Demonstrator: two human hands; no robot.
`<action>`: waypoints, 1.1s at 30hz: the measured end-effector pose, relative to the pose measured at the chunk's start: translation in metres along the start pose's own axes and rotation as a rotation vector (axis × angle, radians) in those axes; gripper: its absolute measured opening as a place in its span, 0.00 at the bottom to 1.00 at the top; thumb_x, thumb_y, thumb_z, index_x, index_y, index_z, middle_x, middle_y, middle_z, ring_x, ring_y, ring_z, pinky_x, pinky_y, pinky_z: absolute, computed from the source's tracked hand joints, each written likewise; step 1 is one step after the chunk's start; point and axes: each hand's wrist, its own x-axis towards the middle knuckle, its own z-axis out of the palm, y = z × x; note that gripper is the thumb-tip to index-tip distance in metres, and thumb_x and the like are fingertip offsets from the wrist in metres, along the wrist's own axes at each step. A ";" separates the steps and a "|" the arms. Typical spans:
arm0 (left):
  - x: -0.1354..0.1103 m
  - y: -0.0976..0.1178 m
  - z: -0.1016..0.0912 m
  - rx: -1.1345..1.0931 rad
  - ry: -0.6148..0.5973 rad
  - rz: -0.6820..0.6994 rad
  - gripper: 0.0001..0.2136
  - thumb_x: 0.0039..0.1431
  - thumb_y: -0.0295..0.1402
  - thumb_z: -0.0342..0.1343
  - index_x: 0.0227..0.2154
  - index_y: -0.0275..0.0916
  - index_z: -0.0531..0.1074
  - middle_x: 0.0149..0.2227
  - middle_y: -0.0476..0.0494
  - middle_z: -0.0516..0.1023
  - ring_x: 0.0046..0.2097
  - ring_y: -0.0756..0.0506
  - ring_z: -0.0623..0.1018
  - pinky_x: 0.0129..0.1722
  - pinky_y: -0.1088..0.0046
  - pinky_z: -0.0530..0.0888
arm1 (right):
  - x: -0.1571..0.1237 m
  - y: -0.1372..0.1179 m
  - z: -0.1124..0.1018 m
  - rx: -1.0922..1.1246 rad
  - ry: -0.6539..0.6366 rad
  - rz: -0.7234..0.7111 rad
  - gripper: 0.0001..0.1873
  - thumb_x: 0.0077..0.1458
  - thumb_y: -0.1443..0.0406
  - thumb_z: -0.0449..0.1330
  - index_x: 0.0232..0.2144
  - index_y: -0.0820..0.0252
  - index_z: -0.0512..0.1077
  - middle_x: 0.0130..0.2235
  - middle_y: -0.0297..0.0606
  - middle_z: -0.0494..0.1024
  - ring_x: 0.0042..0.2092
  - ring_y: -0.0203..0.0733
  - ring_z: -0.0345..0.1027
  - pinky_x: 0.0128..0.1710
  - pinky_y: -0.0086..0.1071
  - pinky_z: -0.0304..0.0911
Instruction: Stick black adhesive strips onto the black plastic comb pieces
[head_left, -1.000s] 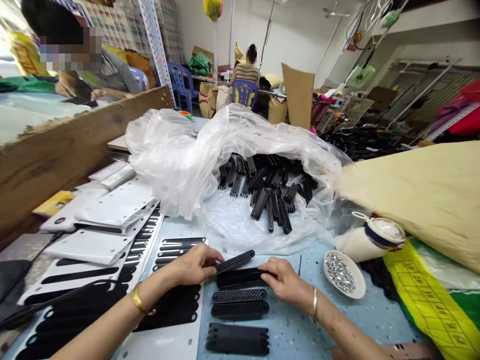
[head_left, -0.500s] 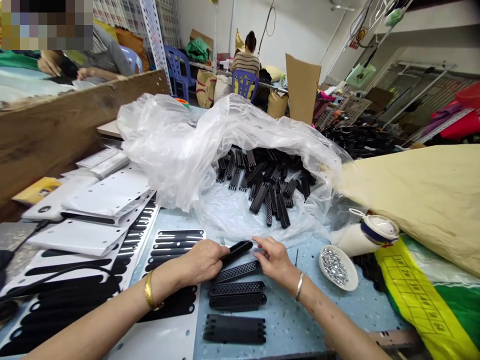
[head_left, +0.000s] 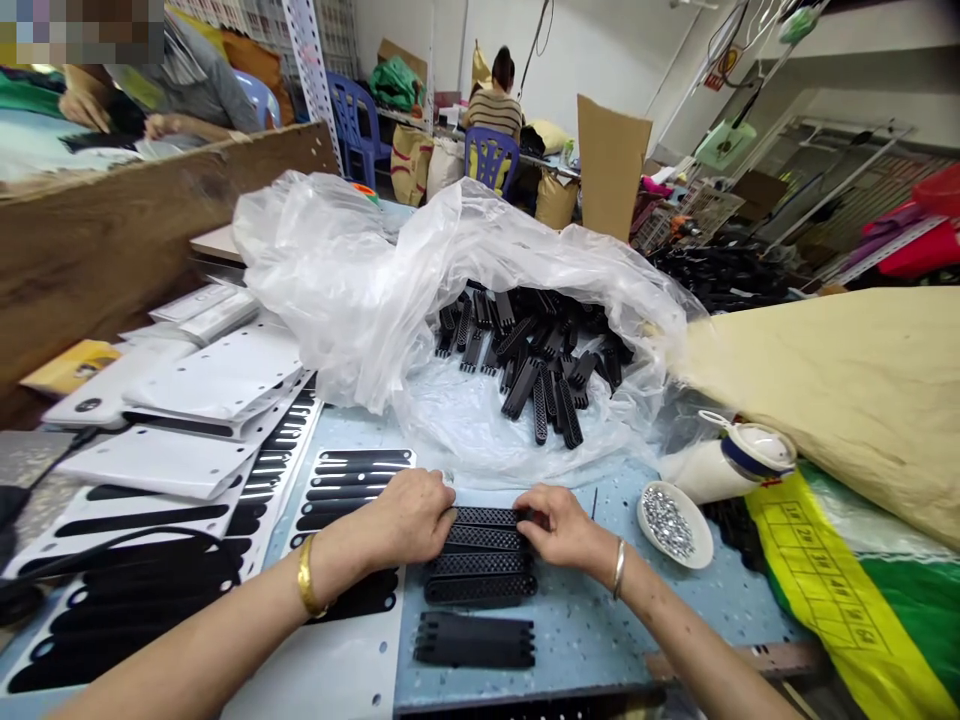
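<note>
While the right hand (head_left: pixel 568 530) pinches one end of the farthest black, lattice-faced plastic strip (head_left: pixel 486 516) in a close row (head_left: pixel 480 564) on the light-blue tabletop (head_left: pixel 577 635), and the left hand (head_left: pixel 411 515), fingers curled, hides whether it clamps the other, uneven pushing could skew the row.

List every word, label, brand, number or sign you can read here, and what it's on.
Nothing reads with certainty:
Yellow-and-green packaging: gridded characters, perhaps numbers, too blurred to quote.
Red wall sign: too small.
Yellow packet: print too blurred.
White case: dark round mark, too small to make out.
</note>
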 end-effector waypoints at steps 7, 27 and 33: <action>-0.048 0.016 0.003 -0.070 0.290 -0.122 0.14 0.68 0.32 0.41 0.39 0.34 0.71 0.32 0.39 0.76 0.34 0.41 0.77 0.35 0.65 0.72 | -0.059 -0.014 0.004 0.032 0.155 0.116 0.12 0.55 0.60 0.61 0.24 0.62 0.74 0.24 0.37 0.73 0.25 0.39 0.66 0.27 0.31 0.61; -0.109 0.055 0.077 -0.228 0.181 -0.271 0.04 0.54 0.28 0.50 0.32 0.40 0.69 0.26 0.46 0.78 0.29 0.44 0.78 0.29 0.71 0.71 | -0.114 -0.038 0.085 0.160 0.535 0.149 0.09 0.49 0.70 0.58 0.36 0.60 0.69 0.29 0.36 0.72 0.27 0.39 0.68 0.27 0.32 0.66; -0.104 0.050 0.076 -0.253 0.259 -0.258 0.05 0.57 0.31 0.49 0.31 0.41 0.69 0.24 0.48 0.75 0.26 0.46 0.75 0.27 0.72 0.68 | -0.108 -0.035 0.078 0.222 0.554 0.163 0.06 0.50 0.66 0.61 0.33 0.61 0.71 0.27 0.36 0.73 0.27 0.40 0.69 0.26 0.32 0.67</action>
